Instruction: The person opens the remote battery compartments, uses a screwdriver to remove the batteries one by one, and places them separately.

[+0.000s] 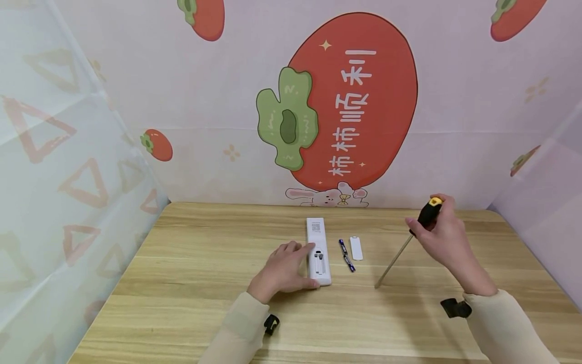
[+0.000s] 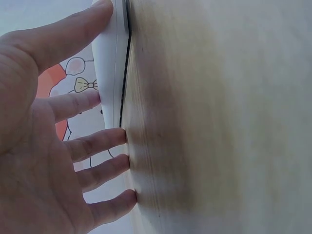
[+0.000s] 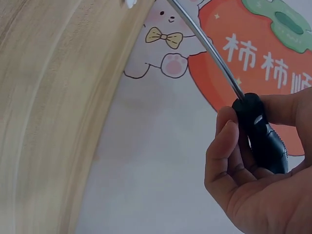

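Note:
A white remote control (image 1: 317,236) lies back up on the table, its battery compartment uncovered and no battery seen inside. My left hand (image 1: 283,269) rests at its left side with fingers spread; thumb and index finger touch the remote, and in the left wrist view the other fingertips (image 2: 122,135) meet the table. In my right hand (image 1: 447,241) is a screwdriver (image 1: 427,216) with a black and yellow handle, gripped by that handle. Its long metal shaft (image 3: 209,48) slants down leftward in the head view; whether the tip touches the table I cannot tell.
Two blue batteries (image 1: 343,247) lie end to end just right of the remote. Beside them is a white battery cover (image 1: 356,248). A printed cloth backdrop (image 1: 204,177) stands behind the wooden table (image 1: 191,263), with cloth sides left and right.

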`<state>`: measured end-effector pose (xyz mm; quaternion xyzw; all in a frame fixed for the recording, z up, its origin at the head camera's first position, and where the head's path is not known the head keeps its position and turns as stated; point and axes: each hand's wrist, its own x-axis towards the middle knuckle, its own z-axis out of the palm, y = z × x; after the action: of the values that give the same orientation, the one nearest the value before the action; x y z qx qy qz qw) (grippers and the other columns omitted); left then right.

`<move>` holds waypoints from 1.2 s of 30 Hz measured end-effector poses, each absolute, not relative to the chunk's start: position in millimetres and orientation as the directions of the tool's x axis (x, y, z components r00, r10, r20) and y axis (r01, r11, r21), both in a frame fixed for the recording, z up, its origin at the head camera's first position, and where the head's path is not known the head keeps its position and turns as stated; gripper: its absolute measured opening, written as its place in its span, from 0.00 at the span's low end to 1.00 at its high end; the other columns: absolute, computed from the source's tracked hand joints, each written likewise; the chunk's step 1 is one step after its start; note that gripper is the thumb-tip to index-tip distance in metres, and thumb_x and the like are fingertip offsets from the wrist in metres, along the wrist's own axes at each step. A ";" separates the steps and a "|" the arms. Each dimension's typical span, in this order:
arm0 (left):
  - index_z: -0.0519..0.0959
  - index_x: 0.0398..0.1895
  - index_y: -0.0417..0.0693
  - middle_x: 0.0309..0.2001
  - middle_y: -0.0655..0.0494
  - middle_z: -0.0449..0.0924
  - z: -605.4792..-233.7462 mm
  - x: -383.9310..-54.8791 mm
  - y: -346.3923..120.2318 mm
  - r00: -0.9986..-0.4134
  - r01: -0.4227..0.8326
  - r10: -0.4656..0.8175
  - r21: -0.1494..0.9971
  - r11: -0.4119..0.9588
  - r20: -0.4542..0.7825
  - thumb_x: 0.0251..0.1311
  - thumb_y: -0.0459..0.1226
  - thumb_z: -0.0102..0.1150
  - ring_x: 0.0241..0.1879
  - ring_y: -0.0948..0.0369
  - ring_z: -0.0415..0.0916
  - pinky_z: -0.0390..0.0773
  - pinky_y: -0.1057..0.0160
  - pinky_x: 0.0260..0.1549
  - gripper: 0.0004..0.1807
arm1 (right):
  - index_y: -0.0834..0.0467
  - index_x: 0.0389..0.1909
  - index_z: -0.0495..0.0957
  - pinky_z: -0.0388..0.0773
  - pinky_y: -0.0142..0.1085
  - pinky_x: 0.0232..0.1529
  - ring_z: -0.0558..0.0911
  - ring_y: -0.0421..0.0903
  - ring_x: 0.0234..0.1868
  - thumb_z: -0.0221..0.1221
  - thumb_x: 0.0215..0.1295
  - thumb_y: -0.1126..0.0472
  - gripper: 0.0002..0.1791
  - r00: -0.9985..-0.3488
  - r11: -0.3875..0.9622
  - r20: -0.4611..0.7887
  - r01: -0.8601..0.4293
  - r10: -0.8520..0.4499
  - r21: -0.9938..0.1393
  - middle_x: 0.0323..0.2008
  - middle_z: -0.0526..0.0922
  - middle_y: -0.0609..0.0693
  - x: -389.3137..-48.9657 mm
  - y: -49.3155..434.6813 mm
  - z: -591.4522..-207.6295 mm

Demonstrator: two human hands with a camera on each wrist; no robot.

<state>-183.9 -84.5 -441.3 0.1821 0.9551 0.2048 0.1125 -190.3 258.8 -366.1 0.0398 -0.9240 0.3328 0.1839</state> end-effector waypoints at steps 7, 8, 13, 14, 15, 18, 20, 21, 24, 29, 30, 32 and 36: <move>0.64 0.78 0.58 0.68 0.46 0.68 -441.2 -183.0 -83.9 -0.909 0.302 0.393 0.430 0.851 -0.139 0.52 0.59 0.74 0.67 0.45 0.64 0.62 0.41 0.67 0.51 | 0.71 0.67 0.53 0.72 0.41 0.28 0.78 0.55 0.28 0.65 0.67 0.54 0.41 -0.947 0.792 0.304 -0.106 0.104 -0.601 0.28 0.77 0.60 -198.5 267.3 -375.9; 0.63 0.78 0.58 0.68 0.46 0.68 -440.9 -182.9 -83.8 -0.909 0.302 0.393 0.429 0.851 -0.141 0.52 0.59 0.74 0.67 0.45 0.64 0.62 0.41 0.67 0.51 | 0.71 0.67 0.53 0.72 0.42 0.28 0.79 0.57 0.29 0.64 0.67 0.53 0.41 -0.951 0.793 0.288 -0.090 0.111 -0.603 0.29 0.78 0.60 -199.4 268.3 -377.2; 0.64 0.78 0.58 0.68 0.46 0.68 -438.8 -182.9 -83.5 -0.906 0.308 0.398 0.422 0.853 -0.143 0.52 0.59 0.74 0.67 0.44 0.64 0.62 0.41 0.68 0.50 | 0.72 0.71 0.49 0.74 0.45 0.30 0.81 0.61 0.32 0.61 0.70 0.46 0.46 -0.974 0.786 0.187 -0.015 0.129 -0.619 0.30 0.80 0.62 -203.2 273.4 -384.0; 0.64 0.78 0.58 0.68 0.46 0.68 -438.6 -183.0 -83.5 -0.906 0.308 0.399 0.421 0.853 -0.145 0.52 0.59 0.74 0.67 0.44 0.64 0.62 0.41 0.68 0.50 | 0.72 0.72 0.48 0.75 0.45 0.30 0.81 0.61 0.33 0.60 0.70 0.45 0.47 -0.978 0.782 0.165 -0.001 0.131 -0.624 0.30 0.81 0.62 -203.8 274.4 -385.4; 0.64 0.78 0.58 0.68 0.46 0.68 -438.4 -183.1 -83.6 -0.906 0.308 0.398 0.420 0.854 -0.146 0.52 0.59 0.74 0.67 0.44 0.64 0.61 0.41 0.68 0.50 | 0.72 0.73 0.46 0.75 0.45 0.31 0.82 0.61 0.33 0.59 0.71 0.44 0.48 -0.981 0.778 0.145 0.012 0.132 -0.629 0.30 0.81 0.61 -204.6 275.4 -387.0; 0.63 0.78 0.58 0.68 0.46 0.68 -438.8 -183.5 -83.5 -0.906 0.302 0.394 0.421 0.855 -0.152 0.53 0.59 0.73 0.68 0.45 0.64 0.61 0.41 0.68 0.51 | 0.73 0.74 0.43 0.76 0.46 0.32 0.83 0.61 0.34 0.57 0.72 0.42 0.51 -0.986 0.763 0.097 0.044 0.139 -0.644 0.28 0.84 0.59 -207.3 278.0 -391.9; 0.63 0.78 0.58 0.69 0.46 0.67 -439.1 -183.8 -83.4 -0.907 0.296 0.391 0.423 0.856 -0.156 0.53 0.59 0.73 0.68 0.45 0.63 0.60 0.41 0.69 0.51 | 0.74 0.74 0.42 0.76 0.45 0.31 0.84 0.61 0.34 0.56 0.72 0.42 0.51 -0.987 0.759 0.074 0.064 0.146 -0.648 0.26 0.84 0.57 -209.5 279.6 -395.4; 0.63 0.78 0.58 0.69 0.46 0.68 -438.9 -183.9 -83.4 -0.907 0.297 0.391 0.424 0.856 -0.155 0.52 0.60 0.73 0.68 0.44 0.63 0.61 0.41 0.68 0.51 | 0.74 0.74 0.42 0.76 0.45 0.30 0.84 0.61 0.33 0.56 0.72 0.43 0.50 -0.986 0.757 0.067 0.071 0.150 -0.649 0.25 0.85 0.56 -210.9 280.4 -397.5; 0.63 0.78 0.58 0.69 0.45 0.67 -438.6 -184.0 -83.2 -0.907 0.295 0.390 0.425 0.856 -0.156 0.52 0.60 0.74 0.68 0.44 0.63 0.60 0.41 0.69 0.51 | 0.75 0.73 0.43 0.76 0.43 0.29 0.84 0.59 0.31 0.57 0.72 0.45 0.49 -0.986 0.758 0.052 0.086 0.156 -0.646 0.24 0.85 0.55 -215.1 282.1 -403.4; 0.63 0.78 0.58 0.69 0.46 0.67 -439.2 -184.6 -83.1 -0.908 0.296 0.390 0.424 0.856 -0.153 0.52 0.60 0.73 0.68 0.44 0.63 0.60 0.41 0.69 0.51 | 0.76 0.69 0.46 0.76 0.49 0.35 0.84 0.61 0.32 0.57 0.72 0.48 0.45 -0.984 0.769 0.057 0.094 0.167 -0.633 0.20 0.84 0.53 -222.3 282.7 -413.0; 0.63 0.78 0.58 0.69 0.46 0.67 -439.2 -184.6 -83.1 -0.908 0.296 0.390 0.424 0.856 -0.152 0.52 0.60 0.73 0.68 0.44 0.63 0.60 0.41 0.69 0.51 | 0.76 0.69 0.47 0.76 0.51 0.36 0.83 0.63 0.33 0.58 0.72 0.48 0.45 -0.983 0.773 0.060 0.096 0.171 -0.628 0.19 0.83 0.52 -223.6 282.5 -414.7; 0.63 0.78 0.58 0.69 0.46 0.67 -439.2 -184.6 -83.1 -0.909 0.295 0.389 0.426 0.855 -0.152 0.52 0.60 0.73 0.68 0.44 0.63 0.60 0.41 0.69 0.51 | 0.77 0.68 0.48 0.76 0.52 0.36 0.81 0.66 0.35 0.58 0.71 0.49 0.45 -0.981 0.778 0.061 0.107 0.183 -0.619 0.19 0.82 0.52 -226.0 282.0 -417.9; 0.63 0.78 0.58 0.69 0.46 0.67 -439.5 -184.1 -83.1 -0.909 0.293 0.388 0.428 0.855 -0.153 0.52 0.60 0.74 0.68 0.44 0.63 0.60 0.41 0.69 0.51 | 0.78 0.68 0.48 0.75 0.49 0.32 0.78 0.68 0.36 0.59 0.70 0.49 0.45 -0.978 0.783 0.041 0.139 0.204 -0.606 0.23 0.81 0.59 -229.6 280.4 -422.4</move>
<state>-184.1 -83.1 -439.5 0.1780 0.9559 0.2018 0.1177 -229.6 280.4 -422.4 -0.0909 -0.9429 0.3162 0.0521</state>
